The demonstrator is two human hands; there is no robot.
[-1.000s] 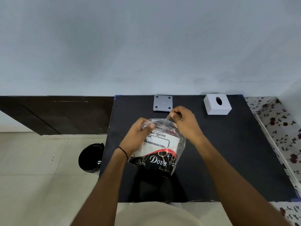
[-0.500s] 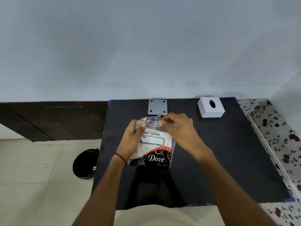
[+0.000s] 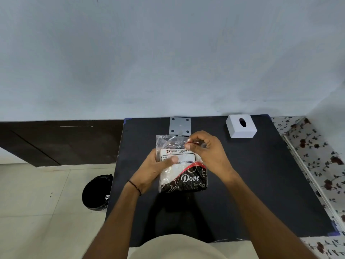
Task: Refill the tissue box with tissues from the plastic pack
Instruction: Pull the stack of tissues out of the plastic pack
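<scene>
A plastic pack (image 3: 182, 165) of tissues is held up over the middle of the black desk (image 3: 261, 184), nearer the far edge than the near one. Its clear top part is crumpled; below it sits a white label reading "BIG TISSUES", and the lower part is black with "Dove" in white script.

The left hand (image 3: 153, 170) grips the pack along its left side, thumb pressed flat across the label and fingers wrapped behind, out of sight. A thin dark band (image 3: 134, 186) circles that wrist. The right hand (image 3: 207, 152) is at the pack's top right corner, its fingertips (image 3: 187, 146) drawn together and pinching the crumpled clear plastic there.

The white tissue box (image 3: 241, 126) stands near the far right corner of the desk, well apart from the pack, with its oval slot facing up. A grey square plate (image 3: 180, 125) with four dark holes lies flat at the middle of the far edge, just beyond the pack's top.

A black bin (image 3: 97, 193) stands on the tiled floor (image 3: 37, 212) beside the desk's left edge.
</scene>
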